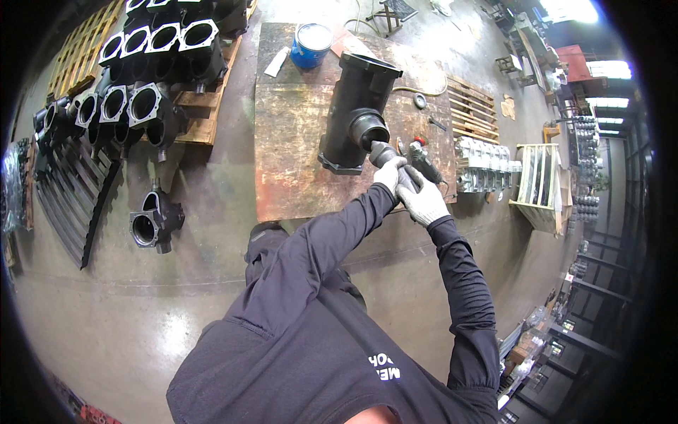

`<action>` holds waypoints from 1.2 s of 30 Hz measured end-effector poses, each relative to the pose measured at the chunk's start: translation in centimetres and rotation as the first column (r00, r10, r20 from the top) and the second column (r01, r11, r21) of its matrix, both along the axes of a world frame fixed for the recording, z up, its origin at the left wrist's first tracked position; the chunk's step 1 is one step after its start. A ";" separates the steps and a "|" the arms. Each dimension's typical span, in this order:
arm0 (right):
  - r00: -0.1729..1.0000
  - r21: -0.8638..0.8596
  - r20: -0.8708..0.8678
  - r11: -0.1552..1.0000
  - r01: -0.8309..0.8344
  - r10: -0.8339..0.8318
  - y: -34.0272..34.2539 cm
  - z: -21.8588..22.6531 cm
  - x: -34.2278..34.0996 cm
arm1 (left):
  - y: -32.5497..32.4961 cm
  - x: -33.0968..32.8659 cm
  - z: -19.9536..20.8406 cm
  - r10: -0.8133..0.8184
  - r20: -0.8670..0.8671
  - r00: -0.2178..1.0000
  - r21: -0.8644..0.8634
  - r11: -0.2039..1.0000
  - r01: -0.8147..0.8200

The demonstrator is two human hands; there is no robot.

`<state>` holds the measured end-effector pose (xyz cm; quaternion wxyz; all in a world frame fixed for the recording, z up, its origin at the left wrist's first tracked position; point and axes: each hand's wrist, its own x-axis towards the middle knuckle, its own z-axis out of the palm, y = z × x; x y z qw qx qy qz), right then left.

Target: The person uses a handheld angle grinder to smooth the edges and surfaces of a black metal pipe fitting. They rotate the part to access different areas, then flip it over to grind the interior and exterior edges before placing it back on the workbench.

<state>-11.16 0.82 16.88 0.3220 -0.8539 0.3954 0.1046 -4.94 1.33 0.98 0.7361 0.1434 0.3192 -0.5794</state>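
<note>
A black cast-metal pipe body point(361, 92) with flanged ends and a round side port lies on the worn wooden tabletop point(289, 169). Both my hands wear white gloves and grip a dark grey cylindrical power tool point(382, 153), which looks like a straight grinder. Its tip is at the mouth of the side port; how deep it reaches is hidden. My left hand point(389, 174) is wrapped round the tool's front, near the port. Behind it, closer to me, my right hand point(425, 202) closes round the tool's rear. A second dark power tool point(426, 167) lies just right of my hands.
A blue can point(311, 46) stands at the table's far left beside a white tube point(277, 62). A black ring point(419, 101) lies right of the pipe body. Several black castings point(145, 106) sit on pallets to the left, one casting point(155, 220) on the floor. Silvery parts point(484, 164) stand to the right.
</note>
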 end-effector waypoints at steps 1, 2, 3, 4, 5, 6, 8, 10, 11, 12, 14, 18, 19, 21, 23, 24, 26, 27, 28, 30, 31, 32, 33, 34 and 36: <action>1.000 0.006 0.028 1.000 0.003 -0.003 0.2 0.2 -0.5 | 0.1 -0.4 0.1 -0.014 -0.007 1.000 -0.018 1.000 0.014; 0.999 0.013 0.043 1.000 0.018 -0.019 0.4 0.3 -0.9 | 0.2 -0.9 0.2 -0.016 0.002 1.000 -0.011 1.000 0.016; 0.997 0.012 0.073 1.000 0.005 -0.006 0.5 0.5 -1.3 | 0.3 -1.3 0.4 -0.019 0.012 1.000 -0.003 1.000 0.019; 0.996 0.014 0.089 1.000 0.010 -0.011 0.6 0.6 -1.7 | 0.4 -1.7 0.5 -0.044 -0.004 0.999 0.027 0.999 0.044; 0.995 0.017 0.095 1.000 0.022 -0.023 0.7 0.6 -2.0 | 0.5 -2.0 0.6 -0.023 0.024 0.999 0.010 1.000 0.022; 0.993 0.032 0.114 0.999 0.030 -0.034 0.7 0.6 -2.2 | 0.6 -2.2 0.7 -0.021 0.026 0.999 0.015 1.000 0.021; 0.992 0.027 0.123 0.999 0.023 -0.026 0.8 0.7 -2.5 | 0.7 -2.4 0.8 -0.027 0.024 0.999 0.026 0.999 0.026; 0.992 0.022 0.122 1.000 0.021 -0.023 0.9 0.7 -2.5 | 0.6 -2.4 0.9 -0.052 0.009 0.999 0.039 0.998 0.052; 0.993 0.016 0.115 1.000 0.021 -0.023 0.9 0.7 -2.5 | 0.6 -2.3 0.8 -0.041 0.013 0.999 0.021 0.999 0.041; 0.995 0.015 0.092 0.999 0.033 -0.034 0.8 0.6 -2.3 | 0.5 -2.1 0.8 -0.040 0.008 0.999 0.006 0.999 0.040; 0.994 0.011 0.105 1.000 0.016 -0.017 0.6 0.5 -2.0 | 0.3 -1.6 0.7 -0.035 0.013 0.999 0.001 0.999 0.035; 0.998 -0.005 0.067 1.000 -0.015 0.015 -0.4 -0.8 -0.8 | -0.1 0.1 0.1 -0.031 0.049 0.998 0.069 0.997 0.027; 0.999 0.006 0.051 1.000 0.006 -0.006 -0.6 -1.5 -0.2 | -0.3 0.6 -0.1 -0.031 0.056 0.998 0.087 0.996 0.026; 0.999 0.036 0.046 0.999 0.017 -0.019 -1.2 -2.7 1.0 | -0.6 2.1 -1.2 -0.090 0.041 0.995 0.057 0.995 0.087; 1.000 0.025 0.029 1.000 0.011 -0.012 -1.8 -3.9 2.3 | -1.2 3.0 -2.5 -0.083 0.062 0.995 0.022 0.996 0.082; 0.999 0.034 0.002 0.999 0.034 -0.034 -2.0 -4.3 2.7 | -1.5 3.5 -3.4 -0.111 0.042 0.993 -0.019 0.993 0.112; 1.000 0.027 -0.014 0.999 0.028 -0.027 -2.5 -4.8 3.5 | -2.3 4.3 -5.3 -0.172 -0.006 0.985 -0.085 0.982 0.171; 0.999 0.032 -0.032 0.999 0.034 -0.033 -2.7 -4.9 3.8 | -2.8 4.5 -6.1 -0.159 0.015 0.987 -0.125 0.979 0.159; 0.999 0.027 -0.031 0.999 0.045 -0.044 -2.8 -4.9 3.9 | -3.2 4.4 -6.9 -0.149 0.025 0.988 -0.142 0.978 0.151; 1.000 0.028 -0.014 0.999 0.024 -0.024 -2.9 -4.8 3.9 | -3.9 4.0 -8.1 -0.141 -0.007 0.990 -0.131 0.982 0.139; 0.999 0.024 -0.019 0.999 0.032 -0.032 -3.0 -4.8 3.9 | -4.2 3.9 -8.5 -0.132 0.008 0.991 -0.175 0.976 0.131; 0.999 0.025 -0.026 0.999 0.036 -0.035 -3.0 -4.7 3.7 | -4.3 3.8 -8.8 -0.160 0.005 0.987 -0.197 0.968 0.158; 0.999 0.030 -0.026 0.999 0.039 -0.038 -3.0 -4.7 3.7 | -4.4 3.8 -9.0 -0.194 -0.008 0.981 -0.197 0.962 0.189; 0.999 0.039 -0.037 0.998 0.040 -0.039 -3.0 -4.7 3.6 | -4.4 3.8 -9.0 -0.205 0.025 0.978 -0.205 0.957 0.205; 0.999 0.034 -0.043 0.999 0.019 -0.018 -2.9 -4.7 3.4 | -4.1 3.8 -8.4 -0.170 0.010 0.985 -0.187 0.968 0.169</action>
